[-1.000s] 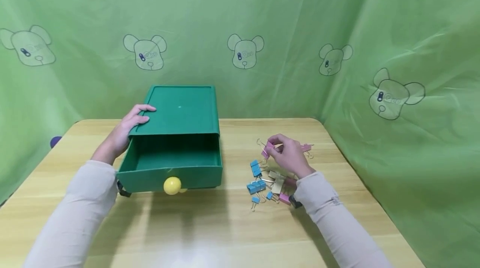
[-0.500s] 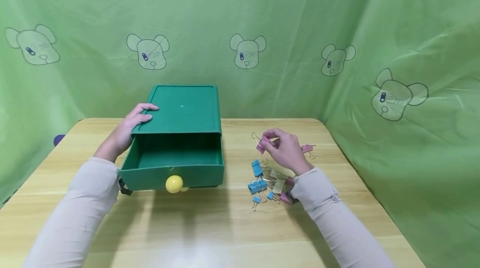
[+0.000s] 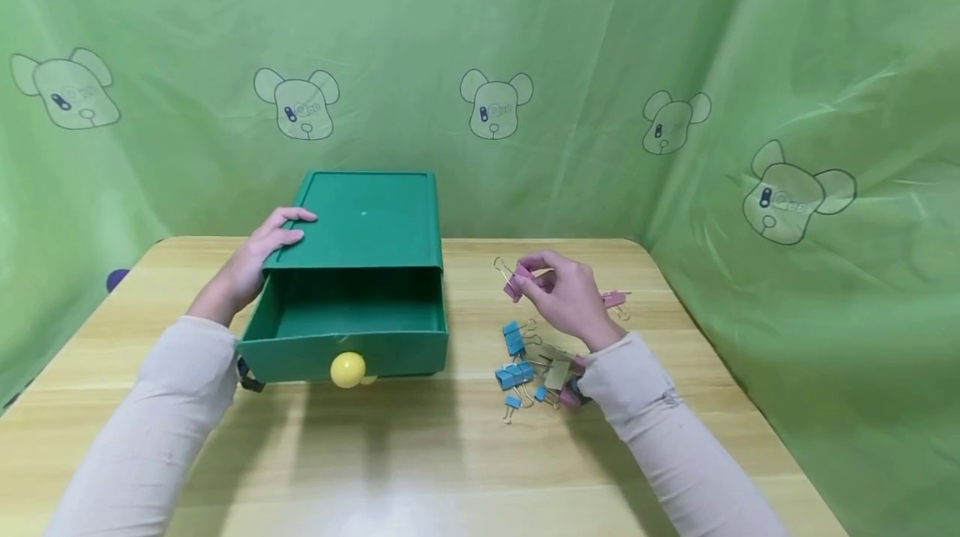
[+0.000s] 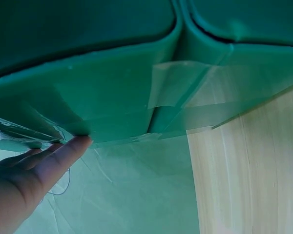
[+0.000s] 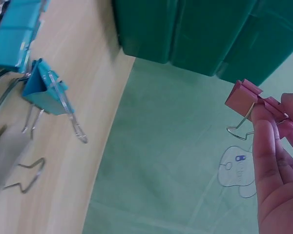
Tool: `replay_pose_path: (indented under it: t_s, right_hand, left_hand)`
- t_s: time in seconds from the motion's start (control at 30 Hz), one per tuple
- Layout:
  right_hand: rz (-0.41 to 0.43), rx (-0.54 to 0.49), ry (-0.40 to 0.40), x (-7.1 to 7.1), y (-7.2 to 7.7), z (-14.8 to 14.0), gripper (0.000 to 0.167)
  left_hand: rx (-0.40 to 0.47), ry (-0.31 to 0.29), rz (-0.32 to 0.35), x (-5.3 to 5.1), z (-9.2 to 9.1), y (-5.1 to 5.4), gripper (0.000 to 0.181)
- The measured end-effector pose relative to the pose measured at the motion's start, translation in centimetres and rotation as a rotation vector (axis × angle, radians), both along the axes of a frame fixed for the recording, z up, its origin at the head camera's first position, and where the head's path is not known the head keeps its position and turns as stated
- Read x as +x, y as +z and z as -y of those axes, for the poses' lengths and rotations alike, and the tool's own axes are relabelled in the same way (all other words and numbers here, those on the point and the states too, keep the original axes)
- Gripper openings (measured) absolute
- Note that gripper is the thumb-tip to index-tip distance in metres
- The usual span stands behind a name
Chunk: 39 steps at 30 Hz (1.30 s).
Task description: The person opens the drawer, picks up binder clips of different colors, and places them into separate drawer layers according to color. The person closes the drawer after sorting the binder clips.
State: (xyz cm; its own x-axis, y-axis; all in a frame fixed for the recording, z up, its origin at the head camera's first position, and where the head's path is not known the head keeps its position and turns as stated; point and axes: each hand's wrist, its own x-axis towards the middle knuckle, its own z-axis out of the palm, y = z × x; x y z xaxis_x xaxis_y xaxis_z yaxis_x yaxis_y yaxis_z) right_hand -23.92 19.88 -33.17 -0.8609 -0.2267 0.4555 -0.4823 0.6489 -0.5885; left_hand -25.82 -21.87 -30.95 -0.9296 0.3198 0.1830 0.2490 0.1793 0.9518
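My right hand pinches a pink binder clip between thumb and fingers, raised above the table, one wire handle sticking out to the left. Below that hand lies a pile of binder clips: blue ones, a pale one and pink ones, partly covered by the right sleeve. At the left stands a green drawer box, its drawer pulled out towards me. No object shows in the visible part of the drawer. My left hand rests on the box's left side and top edge, fingers fairly straight.
A yellow round knob sits on the drawer front. Another pink clip lies apart, right of my right hand. A green curtain with printed bear heads hangs behind and beside the wooden table.
My right hand has moved left and slightly away from me, carrying the pink binder clip up off the pile. The left hand stays on the box; the view shifted slightly.
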Motion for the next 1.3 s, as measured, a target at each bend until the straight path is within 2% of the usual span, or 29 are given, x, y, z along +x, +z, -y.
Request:
replay_pose_path:
  t_s: [0.63, 1.3]
  right_hand:
    - [-0.062, -0.029, 0.038, 1.2, 1.8, 1.3, 0.023]
    - [-0.079, -0.061, 0.1, 2.3, 3.8, 3.0, 0.025]
  left_hand:
    - [0.012, -0.005, -0.018, -0.1, -0.1, -0.1, 0.028]
    - [0.015, -0.003, -0.017, 0.0, -0.1, -0.1, 0.028]
